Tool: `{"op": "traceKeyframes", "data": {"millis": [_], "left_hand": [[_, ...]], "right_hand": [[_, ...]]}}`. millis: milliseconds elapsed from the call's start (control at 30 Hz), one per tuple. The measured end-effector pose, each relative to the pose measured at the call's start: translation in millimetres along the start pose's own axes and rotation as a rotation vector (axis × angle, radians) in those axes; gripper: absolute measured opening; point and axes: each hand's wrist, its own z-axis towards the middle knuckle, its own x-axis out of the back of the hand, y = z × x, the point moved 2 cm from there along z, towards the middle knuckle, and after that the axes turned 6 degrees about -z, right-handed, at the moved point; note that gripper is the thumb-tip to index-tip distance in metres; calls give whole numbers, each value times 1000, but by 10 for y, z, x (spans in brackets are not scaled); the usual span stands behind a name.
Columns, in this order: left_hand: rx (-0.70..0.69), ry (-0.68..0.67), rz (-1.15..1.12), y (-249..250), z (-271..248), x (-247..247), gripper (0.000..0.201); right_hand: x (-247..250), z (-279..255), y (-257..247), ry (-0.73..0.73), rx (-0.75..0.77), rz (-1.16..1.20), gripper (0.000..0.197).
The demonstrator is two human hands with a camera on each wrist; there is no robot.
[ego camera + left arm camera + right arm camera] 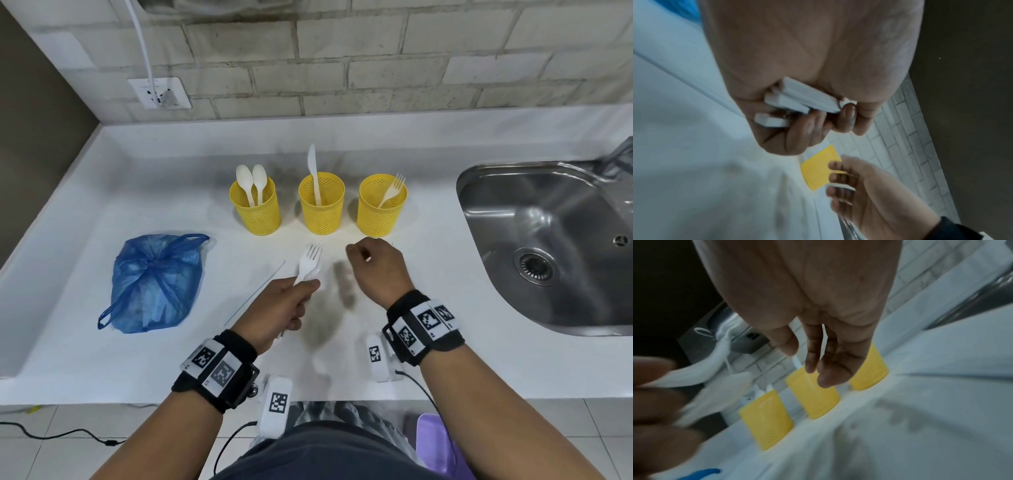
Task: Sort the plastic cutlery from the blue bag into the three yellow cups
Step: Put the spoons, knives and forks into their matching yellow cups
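Note:
Three yellow perforated cups stand in a row on the white counter: the left cup (255, 212) holds two spoons, the middle cup (321, 212) a knife, the right cup (382, 212) a fork. The knotted blue bag (154, 281) lies to the left. My left hand (301, 301) grips a bundle of white cutlery, a fork (310, 263) sticking out on top; several handles (797, 100) show in its fist. My right hand (363, 253) hovers in front of the right cup, fingers (818, 356) relaxed and holding nothing. The cups (813, 395) appear beyond it.
A steel sink (548, 240) is sunk into the counter at the right. A thin clear strip (255, 294) lies on the counter between bag and left hand. A wall socket (159, 92) with a white cable sits on the brick wall behind.

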Motion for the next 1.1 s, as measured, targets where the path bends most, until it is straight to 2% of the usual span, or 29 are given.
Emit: {"op": "traceKeyframes", "data": {"millis": [67, 100, 167, 267, 367, 567, 667, 833, 933, 1000, 1067, 1100], "left_hand": [[-16, 24, 81, 5, -26, 76, 38], [-24, 29, 110, 10, -38, 107, 44], [-40, 51, 133, 26, -59, 173, 50], [-65, 111, 92, 59, -68, 278, 43], [-85, 144, 60, 95, -59, 386, 38], [-80, 191, 8, 155, -117, 596, 29], [-67, 230, 43, 122, -123, 723, 29], [-90, 270, 118, 80, -121, 864, 38], [-159, 289, 287, 43, -160, 947, 32], [-243, 282, 429, 38, -195, 984, 30], [-307, 254, 589, 26, -224, 1010, 48], [-319, 247, 628, 9, -217, 1025, 51]], "right_hand": [[120, 25, 205, 56, -16, -137, 15], [174, 35, 308, 66, -42, -192, 13], [253, 48, 483, 52, -132, -293, 26], [294, 42, 637, -27, -283, -465, 47], [258, 29, 717, -87, -384, -503, 55], [196, 96, 722, -99, -330, -555, 35], [180, 114, 672, -122, -300, -560, 31], [-12, 56, 380, -98, -215, -395, 27], [-239, -24, 136, -85, -185, -91, 16], [-420, -78, -60, -117, -212, 66, 16], [-603, -136, -266, -183, -272, 192, 19], [-688, -160, -355, -221, -308, 233, 23]]}}
